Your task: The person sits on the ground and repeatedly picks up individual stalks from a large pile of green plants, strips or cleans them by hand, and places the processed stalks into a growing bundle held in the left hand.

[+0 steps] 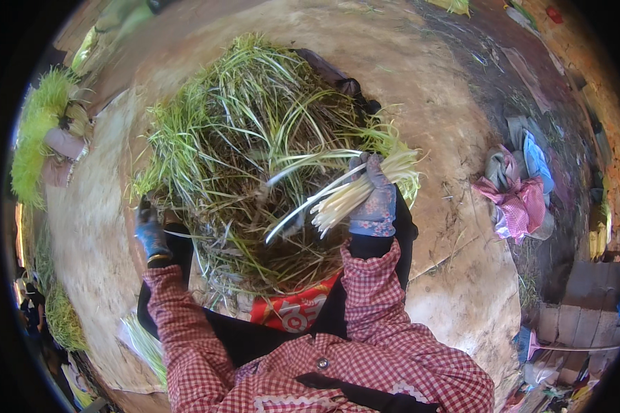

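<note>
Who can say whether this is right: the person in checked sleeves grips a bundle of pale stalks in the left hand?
Not the left hand: the head view shows the person in checked sleeves gripping the bundle in the right hand.

– How's the light?
– Bright, fairly even; I can't tell its source. The floor (465, 296) right of the heap (234, 117) looks palest.
– Shadows?
– Dark pockets inside the heap.
– Sharpness?
– Smeared at the heap's middle, hazy beyond its left; around it, edges bend towards a black rim.
</note>
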Demonstrator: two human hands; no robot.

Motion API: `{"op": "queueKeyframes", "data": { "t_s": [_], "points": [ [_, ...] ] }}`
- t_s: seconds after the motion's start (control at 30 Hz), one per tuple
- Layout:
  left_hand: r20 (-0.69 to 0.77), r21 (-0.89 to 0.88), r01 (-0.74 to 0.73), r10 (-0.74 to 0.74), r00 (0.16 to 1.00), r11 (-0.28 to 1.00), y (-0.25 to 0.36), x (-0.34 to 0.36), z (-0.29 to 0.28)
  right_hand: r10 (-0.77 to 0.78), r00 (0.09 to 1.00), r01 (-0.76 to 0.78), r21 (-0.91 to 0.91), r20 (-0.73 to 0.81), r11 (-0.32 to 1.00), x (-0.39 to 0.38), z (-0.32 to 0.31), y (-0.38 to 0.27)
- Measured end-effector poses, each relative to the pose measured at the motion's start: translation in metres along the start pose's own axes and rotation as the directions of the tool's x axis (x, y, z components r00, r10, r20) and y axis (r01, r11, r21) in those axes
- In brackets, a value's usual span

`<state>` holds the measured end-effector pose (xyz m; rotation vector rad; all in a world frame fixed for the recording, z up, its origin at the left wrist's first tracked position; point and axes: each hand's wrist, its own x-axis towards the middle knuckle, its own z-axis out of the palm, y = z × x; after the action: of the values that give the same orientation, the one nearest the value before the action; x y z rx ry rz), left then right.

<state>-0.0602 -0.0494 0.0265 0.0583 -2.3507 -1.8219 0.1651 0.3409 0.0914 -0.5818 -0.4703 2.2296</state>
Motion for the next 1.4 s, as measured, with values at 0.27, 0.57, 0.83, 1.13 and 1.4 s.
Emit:
{"op": "queueKeyframes", "data": {
  "t_s": [0.27, 0.57, 0.83, 1.13, 1.4],
  "points": [
    [0.453, -0.093, -0.147, 0.174, 0.875, 0.985, 0.098, -0.083, 0.068, 0.174, 0.979, -0.167, -0.070, 0.106, 0.983, 0.001, 0.005, 0.023],
    [0.873, -0.212, -0.280, 0.310, 0.376, 0.936, 0.138, -0.136, 0.145, 0.143, 0.987, -0.138, -0.070, 0.070, 0.988, 0.002, 0.007, 0.016],
    [0.955, 0.004, 0.659, -0.198, 0.220, 0.752, 0.120, -0.155, 0.130, 0.172, 0.975, -0.161, -0.086, 0.143, 0.983, 0.004, 0.002, 0.016],
    [0.917, -0.069, 0.863, -0.310, 0.253, 0.501, 0.115, -0.178, 0.126, 0.285, 0.949, -0.265, -0.152, 0.136, 0.952, -0.002, 0.003, 0.011],
    [0.845, -0.404, 0.859, -0.232, 0.482, 0.314, 0.119, -0.189, 0.130, 0.299, 0.930, -0.280, -0.117, 0.213, 0.953, -0.003, 0.005, 0.012]
  ]
}}
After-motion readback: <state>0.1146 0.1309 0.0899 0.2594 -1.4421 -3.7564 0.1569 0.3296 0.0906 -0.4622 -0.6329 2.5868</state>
